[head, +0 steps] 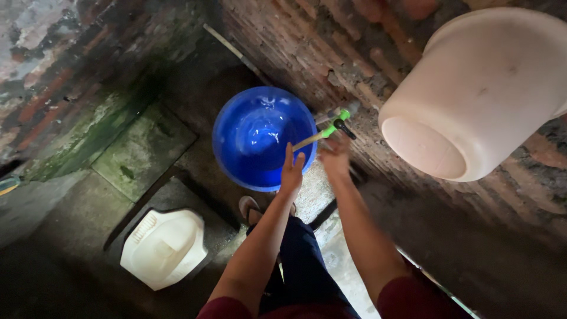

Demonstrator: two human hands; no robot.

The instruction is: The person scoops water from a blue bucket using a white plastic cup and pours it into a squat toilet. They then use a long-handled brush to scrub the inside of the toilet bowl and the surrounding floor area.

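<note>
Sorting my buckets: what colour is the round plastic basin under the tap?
Bright blue; the round plastic basin shows best in the head view.

so there's one blue bucket [260,139], one white tub [478,88], one green tap [336,123], one white squat pan [164,248] (floor level) and two hands [292,171] [334,158].

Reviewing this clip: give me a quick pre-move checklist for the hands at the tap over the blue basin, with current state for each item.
1. Blue basin sits under the green tap: ok.
2. Right hand at the tap: ok, though blurred.
3. Left hand on the basin rim: ok.
4. Basin holds water: ok, not brim-full.
5. Water running from the tap: cannot tell.
6. White bucket clear of both hands: ok.
</note>
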